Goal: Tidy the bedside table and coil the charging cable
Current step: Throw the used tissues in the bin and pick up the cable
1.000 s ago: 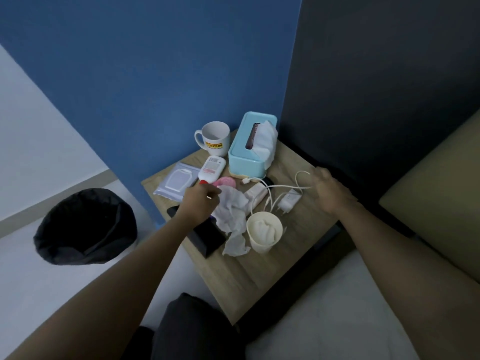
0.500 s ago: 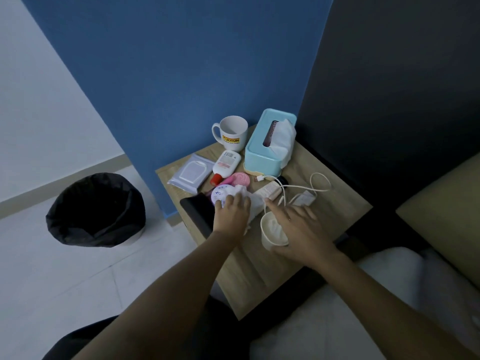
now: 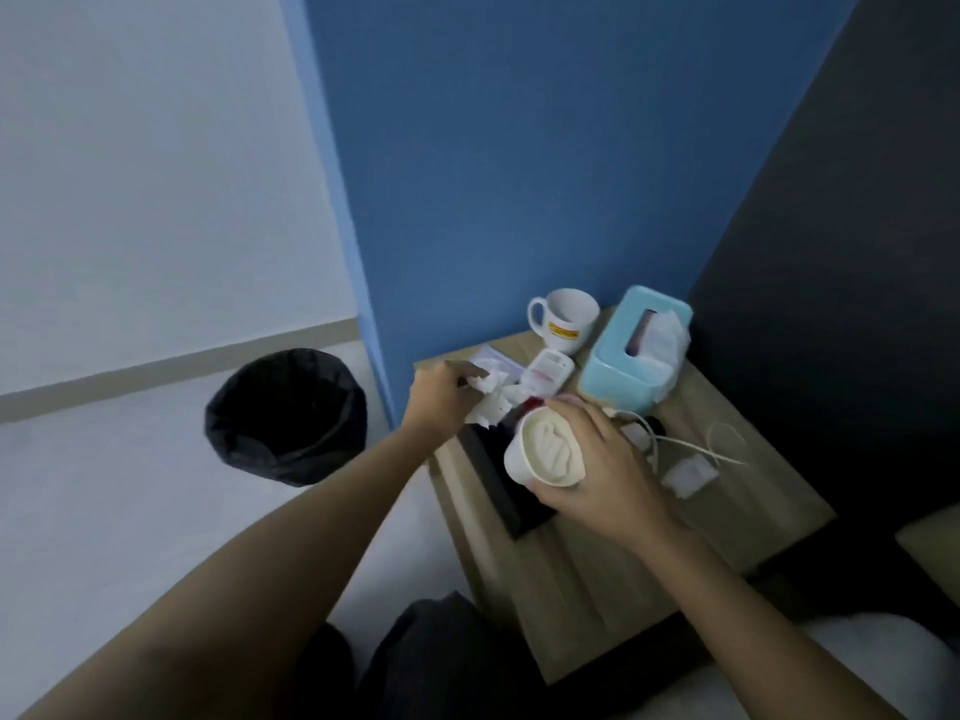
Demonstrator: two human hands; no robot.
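Wooden bedside table point(image 3: 597, 579) at 3 o'clock of the black-lined round bin point(image 3: 287, 415); right hand point(image 3: 597, 459), fingers wrapped round a white paper cup point(image 3: 543, 449) holding crumpled tissue, above a flat black rectangular object point(image 3: 511, 498). Left hand point(image 3: 441, 402), fingers pinched on crumpled white tissue point(image 3: 488, 394), at the cup's 10 o'clock. White charging cable point(image 3: 696, 444) with its plug point(image 3: 691, 475) lies loose, uncoiled, at the cup's 3 o'clock; white mug point(image 3: 566, 319) and teal tissue box point(image 3: 631, 350) at 12–1.

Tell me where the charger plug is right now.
The charger plug lies on the table's right side in the head view, right of the right hand, with its cable looped just behind.
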